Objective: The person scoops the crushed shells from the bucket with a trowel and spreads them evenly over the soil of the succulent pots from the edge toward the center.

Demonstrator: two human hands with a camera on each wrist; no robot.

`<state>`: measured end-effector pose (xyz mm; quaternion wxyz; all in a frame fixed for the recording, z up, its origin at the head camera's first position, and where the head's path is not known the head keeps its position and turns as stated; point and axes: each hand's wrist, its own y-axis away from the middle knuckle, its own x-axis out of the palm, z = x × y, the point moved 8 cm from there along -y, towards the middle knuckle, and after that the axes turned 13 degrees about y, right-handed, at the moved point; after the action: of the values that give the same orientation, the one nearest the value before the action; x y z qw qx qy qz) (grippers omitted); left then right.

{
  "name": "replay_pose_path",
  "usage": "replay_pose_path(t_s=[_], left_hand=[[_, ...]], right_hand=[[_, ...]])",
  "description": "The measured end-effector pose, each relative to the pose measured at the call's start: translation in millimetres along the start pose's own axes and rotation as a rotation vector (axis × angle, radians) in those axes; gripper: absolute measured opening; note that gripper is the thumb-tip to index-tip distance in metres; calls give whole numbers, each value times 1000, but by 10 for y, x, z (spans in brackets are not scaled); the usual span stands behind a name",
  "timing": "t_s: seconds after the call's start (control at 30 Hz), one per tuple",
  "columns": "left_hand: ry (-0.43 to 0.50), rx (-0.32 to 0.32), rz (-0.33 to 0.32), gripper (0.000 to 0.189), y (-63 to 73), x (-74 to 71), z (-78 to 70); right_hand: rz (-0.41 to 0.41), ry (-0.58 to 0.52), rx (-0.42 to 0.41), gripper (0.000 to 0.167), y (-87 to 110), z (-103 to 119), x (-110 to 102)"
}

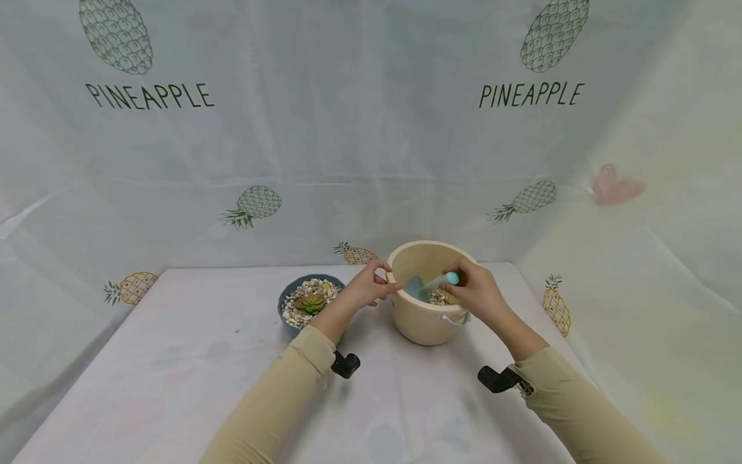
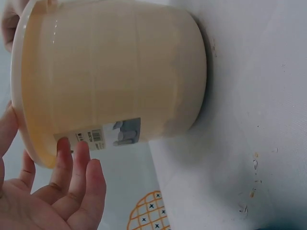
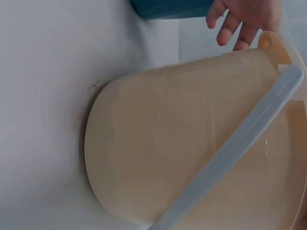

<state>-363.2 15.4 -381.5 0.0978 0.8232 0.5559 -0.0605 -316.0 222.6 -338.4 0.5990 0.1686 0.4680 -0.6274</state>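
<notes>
A cream bucket (image 1: 426, 327) stands upright at the back of the table. My left hand (image 1: 368, 287) holds its rim on the left, thumb at the rim. In the left wrist view the other fingers (image 2: 96, 182) spread beside the bucket's labelled side. Over the bucket's right rim, my right hand (image 1: 478, 293) grips the handle of a small blue shovel (image 1: 415, 287). The shovel's blade is inside the bucket, by the pebbles (image 1: 440, 298); its tip is hard to make out. In the right wrist view the bucket's pale carrying handle (image 3: 230, 148) slants down across its side.
Left of the bucket stands a blue pot (image 1: 290, 328) with pebbles and a green succulent (image 1: 312, 303). Small crumbs (image 2: 254, 165) lie on the white table cover. Behind the table hangs a pineapple-print curtain (image 1: 377, 129).
</notes>
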Motion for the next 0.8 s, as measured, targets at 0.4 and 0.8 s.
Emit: replay_pose_path(t_s=[0.4,0.8], left_hand=[[5,-20,17,45,5,12,15],[0,-2,-15,43,34,2,1]], right_hand=[[87,-128,-23,20,12,-52,-27],[60,-308,122,33,24,-183,-124]])
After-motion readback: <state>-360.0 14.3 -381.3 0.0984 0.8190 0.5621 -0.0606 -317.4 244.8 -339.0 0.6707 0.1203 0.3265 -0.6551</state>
